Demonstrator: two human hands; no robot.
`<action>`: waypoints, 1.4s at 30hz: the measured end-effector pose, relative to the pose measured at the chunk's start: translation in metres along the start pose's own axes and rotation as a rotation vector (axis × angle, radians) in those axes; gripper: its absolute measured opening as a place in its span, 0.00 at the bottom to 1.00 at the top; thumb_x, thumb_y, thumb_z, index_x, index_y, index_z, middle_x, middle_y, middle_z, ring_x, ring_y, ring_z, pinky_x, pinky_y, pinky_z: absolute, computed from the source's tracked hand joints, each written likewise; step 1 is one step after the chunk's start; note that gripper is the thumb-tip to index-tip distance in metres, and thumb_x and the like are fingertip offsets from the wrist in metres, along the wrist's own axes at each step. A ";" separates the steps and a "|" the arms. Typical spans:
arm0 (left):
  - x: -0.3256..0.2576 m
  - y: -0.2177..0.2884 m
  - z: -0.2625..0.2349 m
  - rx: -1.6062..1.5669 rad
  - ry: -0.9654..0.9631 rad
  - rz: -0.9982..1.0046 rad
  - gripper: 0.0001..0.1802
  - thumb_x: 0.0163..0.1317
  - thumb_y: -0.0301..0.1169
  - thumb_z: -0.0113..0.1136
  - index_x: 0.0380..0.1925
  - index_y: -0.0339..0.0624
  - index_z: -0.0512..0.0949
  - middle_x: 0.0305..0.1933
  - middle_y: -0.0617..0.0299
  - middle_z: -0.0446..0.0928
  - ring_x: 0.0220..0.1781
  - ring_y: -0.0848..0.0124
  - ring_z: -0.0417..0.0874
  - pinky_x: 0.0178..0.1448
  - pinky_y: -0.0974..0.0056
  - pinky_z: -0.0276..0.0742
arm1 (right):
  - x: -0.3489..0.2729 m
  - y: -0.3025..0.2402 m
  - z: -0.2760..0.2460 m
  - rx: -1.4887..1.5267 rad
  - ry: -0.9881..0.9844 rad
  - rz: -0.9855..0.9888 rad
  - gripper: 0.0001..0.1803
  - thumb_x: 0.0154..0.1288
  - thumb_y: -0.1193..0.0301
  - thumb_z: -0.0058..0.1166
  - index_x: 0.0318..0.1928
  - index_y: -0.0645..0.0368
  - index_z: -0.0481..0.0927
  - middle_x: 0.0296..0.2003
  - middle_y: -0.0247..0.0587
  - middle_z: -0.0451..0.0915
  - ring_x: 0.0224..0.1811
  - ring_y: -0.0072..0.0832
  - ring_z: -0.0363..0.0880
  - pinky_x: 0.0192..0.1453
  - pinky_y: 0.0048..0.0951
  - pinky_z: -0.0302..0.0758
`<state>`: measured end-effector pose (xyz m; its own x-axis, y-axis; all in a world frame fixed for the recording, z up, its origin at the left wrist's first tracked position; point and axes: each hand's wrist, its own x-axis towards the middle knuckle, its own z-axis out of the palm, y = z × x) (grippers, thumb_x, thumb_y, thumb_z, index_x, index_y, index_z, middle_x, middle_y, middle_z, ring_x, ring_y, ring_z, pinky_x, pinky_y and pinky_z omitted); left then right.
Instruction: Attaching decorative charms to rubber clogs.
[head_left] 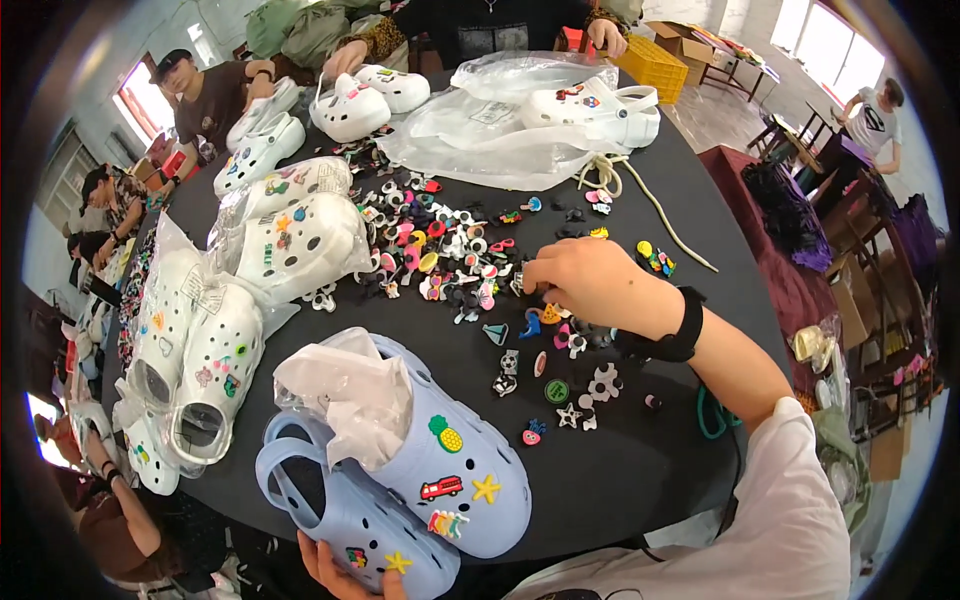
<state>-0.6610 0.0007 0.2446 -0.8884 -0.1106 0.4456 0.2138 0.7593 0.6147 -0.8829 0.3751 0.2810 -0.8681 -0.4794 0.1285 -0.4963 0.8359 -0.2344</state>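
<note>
My left hand [335,572] grips the lower of two light blue clogs [372,532] at the table's near edge. The upper blue clog [460,465] is stuffed with crumpled plastic and carries pineapple, red car and yellow star charms. My right hand [580,280], with a black band at the wrist, reaches into a pile of small colourful shoe charms [440,250] in the middle of the black table [640,450]; its fingertips pinch down among the charms, and what they hold is hidden.
White clogs in plastic bags [215,340] lie stacked along the left. More white clogs [600,105] and loose plastic sit at the far side, with a cream cord [650,200]. Other people sit around the far and left edges. A yellow crate [655,65] stands behind.
</note>
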 end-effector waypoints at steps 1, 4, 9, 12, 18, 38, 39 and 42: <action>0.000 0.000 0.000 -0.004 0.004 -0.004 0.43 0.60 0.46 0.64 0.69 0.35 0.60 0.73 0.36 0.54 0.72 0.43 0.59 0.71 0.43 0.56 | 0.003 -0.003 -0.004 0.003 0.000 -0.003 0.09 0.57 0.74 0.61 0.40 0.51 0.82 0.36 0.36 0.82 0.44 0.38 0.81 0.48 0.38 0.76; 0.000 0.000 -0.001 -0.013 0.003 0.003 0.42 0.60 0.46 0.64 0.69 0.36 0.60 0.73 0.36 0.54 0.72 0.44 0.59 0.71 0.43 0.56 | 0.014 -0.010 -0.008 0.014 0.030 0.003 0.10 0.60 0.73 0.59 0.43 0.51 0.82 0.38 0.37 0.82 0.45 0.39 0.81 0.48 0.40 0.77; -0.001 -0.001 -0.001 -0.041 -0.003 0.001 0.42 0.60 0.43 0.64 0.69 0.36 0.59 0.74 0.37 0.53 0.73 0.44 0.58 0.71 0.43 0.55 | 0.054 -0.005 0.012 0.015 0.101 -0.075 0.15 0.67 0.74 0.49 0.52 0.54 0.81 0.42 0.39 0.83 0.48 0.40 0.79 0.52 0.38 0.77; -0.002 -0.001 -0.002 -0.024 -0.024 0.001 0.42 0.60 0.42 0.64 0.69 0.36 0.59 0.74 0.38 0.51 0.73 0.44 0.57 0.72 0.43 0.53 | 0.074 -0.003 0.022 0.032 0.001 -0.038 0.23 0.61 0.77 0.50 0.58 0.50 0.79 0.45 0.39 0.82 0.53 0.40 0.77 0.54 0.38 0.76; -0.003 0.003 -0.003 -0.046 -0.032 -0.025 0.42 0.60 0.40 0.64 0.70 0.36 0.58 0.74 0.37 0.51 0.74 0.43 0.55 0.73 0.43 0.52 | 0.060 0.000 0.039 -0.041 -0.052 -0.205 0.30 0.50 0.83 0.52 0.54 0.40 0.84 0.56 0.38 0.77 0.57 0.39 0.74 0.55 0.37 0.77; -0.005 -0.004 -0.002 -0.053 -0.034 -0.025 0.44 0.57 0.38 0.66 0.70 0.36 0.57 0.74 0.38 0.50 0.75 0.44 0.54 0.74 0.43 0.50 | 0.054 0.019 0.036 -0.018 0.024 -0.059 0.22 0.59 0.74 0.55 0.56 0.48 0.79 0.51 0.38 0.78 0.58 0.40 0.75 0.57 0.39 0.76; -0.005 -0.003 -0.003 -0.050 -0.034 -0.023 0.44 0.57 0.38 0.66 0.70 0.36 0.57 0.74 0.38 0.50 0.75 0.44 0.54 0.74 0.43 0.50 | 0.059 0.022 0.042 -0.016 0.026 -0.059 0.22 0.59 0.74 0.55 0.56 0.48 0.79 0.51 0.38 0.78 0.58 0.40 0.75 0.57 0.39 0.76; -0.005 -0.002 -0.004 -0.038 -0.040 -0.027 0.44 0.57 0.38 0.66 0.70 0.37 0.58 0.75 0.39 0.50 0.75 0.44 0.54 0.74 0.43 0.51 | 0.081 0.030 0.047 -0.069 0.075 -0.022 0.30 0.55 0.77 0.54 0.62 0.48 0.76 0.57 0.36 0.76 0.61 0.38 0.70 0.62 0.43 0.73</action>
<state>-0.6552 -0.0033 0.2437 -0.9094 -0.1045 0.4025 0.2042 0.7311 0.6510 -0.9683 0.3488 0.2392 -0.8538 -0.4782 0.2056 -0.5118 0.8432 -0.1643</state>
